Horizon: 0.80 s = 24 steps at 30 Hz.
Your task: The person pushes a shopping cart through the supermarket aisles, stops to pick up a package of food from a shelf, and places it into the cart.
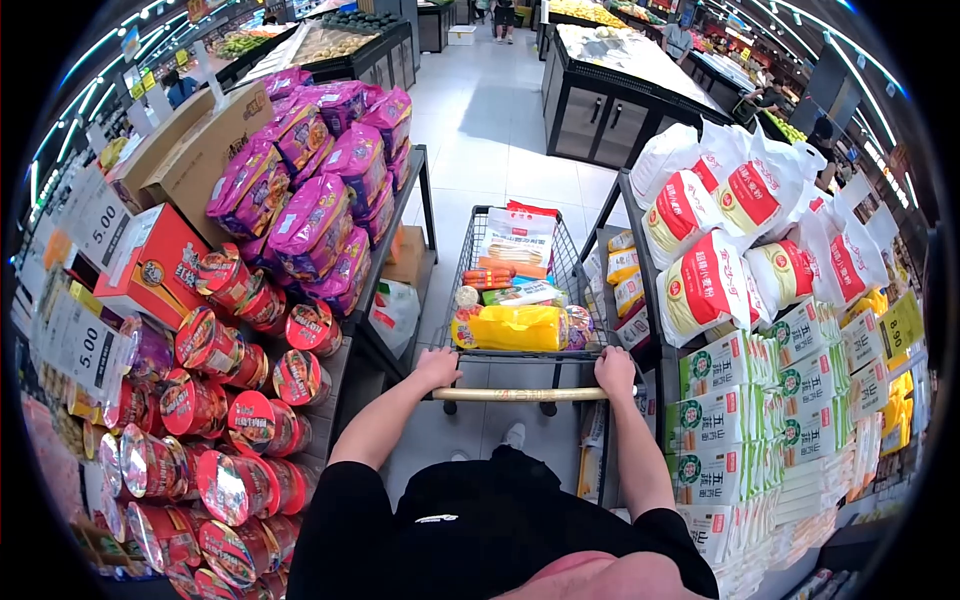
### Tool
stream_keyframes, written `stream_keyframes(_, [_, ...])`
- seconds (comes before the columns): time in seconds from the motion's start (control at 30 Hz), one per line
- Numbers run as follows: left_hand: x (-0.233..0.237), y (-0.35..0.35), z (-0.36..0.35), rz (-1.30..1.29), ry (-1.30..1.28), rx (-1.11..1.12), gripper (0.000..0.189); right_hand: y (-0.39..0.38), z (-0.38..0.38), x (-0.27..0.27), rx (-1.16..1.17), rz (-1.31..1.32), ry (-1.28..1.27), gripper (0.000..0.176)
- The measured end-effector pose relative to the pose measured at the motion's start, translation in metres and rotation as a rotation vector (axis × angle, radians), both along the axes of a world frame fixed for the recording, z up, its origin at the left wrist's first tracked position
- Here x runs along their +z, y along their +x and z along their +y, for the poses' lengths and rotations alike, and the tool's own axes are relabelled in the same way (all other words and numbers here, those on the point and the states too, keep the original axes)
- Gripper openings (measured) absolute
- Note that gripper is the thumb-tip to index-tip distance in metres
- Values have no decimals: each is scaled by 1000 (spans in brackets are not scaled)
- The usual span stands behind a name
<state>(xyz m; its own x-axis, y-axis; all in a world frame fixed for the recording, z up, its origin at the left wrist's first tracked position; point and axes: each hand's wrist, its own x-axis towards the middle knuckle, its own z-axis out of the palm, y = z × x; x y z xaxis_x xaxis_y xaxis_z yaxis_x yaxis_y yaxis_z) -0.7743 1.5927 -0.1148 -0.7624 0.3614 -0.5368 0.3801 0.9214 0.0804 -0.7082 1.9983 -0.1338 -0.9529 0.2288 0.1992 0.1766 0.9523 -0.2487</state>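
Observation:
My left hand is closed on the left end of the shopping cart's frame, beside the pale handle bar. At the right end, my right hand grips the cart in the same way. Between and beyond them stands the wire cart basket. It holds a yellow package, orange-red sausages, a green and white packet and an upright red and white bag. A purple packet lies at its right near corner.
Purple noodle packs and red noodle cups are stacked on the left. White flour bags and green-white packets fill the right shelf. A tiled aisle runs ahead past a black display counter; a person stands far off.

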Motion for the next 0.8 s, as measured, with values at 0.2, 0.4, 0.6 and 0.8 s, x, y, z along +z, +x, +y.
stream_keyframes(0.2, [3, 14, -4, 71, 205, 138, 34, 61, -35, 11, -7, 147, -193, 16])
stream_keyframes(0.4, [70, 66, 15, 211, 562, 75, 35, 107, -45, 30, 251, 109, -132, 17])
stream_keyframes(0.6, [72, 119, 10, 11, 349, -102, 43, 125, -45, 58, 424, -92, -106, 30])
stream_keyframes(0.8, [74, 126, 10, 58, 345, -27, 46, 138, -47, 47, 402, -137, -155, 25])
